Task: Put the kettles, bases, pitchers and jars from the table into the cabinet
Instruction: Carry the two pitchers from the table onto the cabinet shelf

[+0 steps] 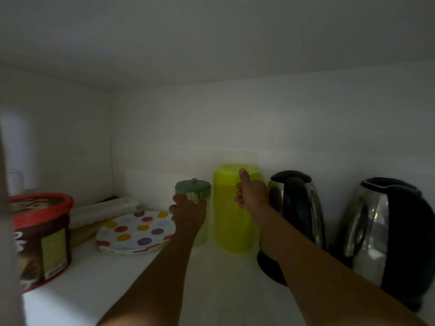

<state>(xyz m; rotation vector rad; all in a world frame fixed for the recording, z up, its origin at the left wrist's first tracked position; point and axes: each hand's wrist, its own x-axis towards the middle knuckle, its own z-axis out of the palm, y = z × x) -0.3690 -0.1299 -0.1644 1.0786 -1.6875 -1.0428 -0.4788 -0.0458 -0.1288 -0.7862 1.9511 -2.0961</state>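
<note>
I look into a dim white cabinet. A small pitcher with a dark green lid stands at the back of the shelf, and my left hand is wrapped around its body. Beside it on the right stands a tall lime-green pitcher; my right hand grips its right side, thumb up. Further right stand two steel kettles with black handles, one just behind my right forearm on a black base, the other at the far right.
A stack of polka-dot plates lies left of the small pitcher. A brown tub with a red lid stands at the front left. A flat white box sits behind the plates. Bare shelf lies between my forearms.
</note>
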